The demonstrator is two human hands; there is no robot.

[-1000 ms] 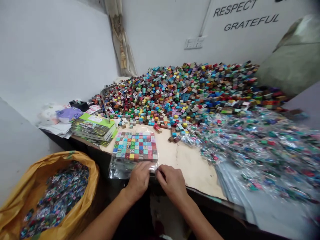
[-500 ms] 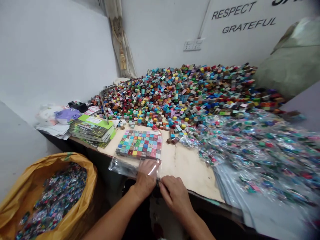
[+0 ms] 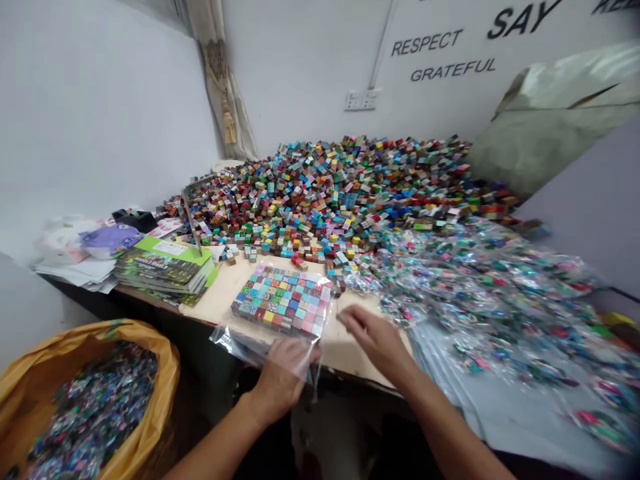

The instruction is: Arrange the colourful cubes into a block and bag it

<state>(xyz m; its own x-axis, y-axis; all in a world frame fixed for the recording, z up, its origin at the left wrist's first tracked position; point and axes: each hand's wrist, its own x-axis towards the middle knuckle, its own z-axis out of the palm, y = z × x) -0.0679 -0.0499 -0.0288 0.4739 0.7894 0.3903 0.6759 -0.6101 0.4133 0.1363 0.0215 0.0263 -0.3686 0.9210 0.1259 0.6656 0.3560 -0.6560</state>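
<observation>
In front of me at the table's near edge lies a clear plastic bag (image 3: 227, 341). Inside it is a flat slab of small colourful cubes (image 3: 283, 299) set in tight rows. My left hand (image 3: 286, 373) is closed on the bag's near part, just below the slab, with clear film over some of its fingers. To the right of the bag, my right hand (image 3: 375, 340) hovers over the table with thumb and fingers pinched together close to the bag's edge. Whatever it may hold is too small to make out.
A large heap of loose cubes (image 3: 320, 193) covers the back of the table. Small filled clear packets (image 3: 480, 287) spread over flat plastic bags (image 3: 450, 373) at right. Green-and-black booklets (image 3: 160, 267) are stacked at left. Below stands a yellow sack (image 3: 167, 360) of packets.
My right hand has moved up and right, away from my left hand, to beside the slab. My left hand stays at the bag's near part. The view has shifted right.
</observation>
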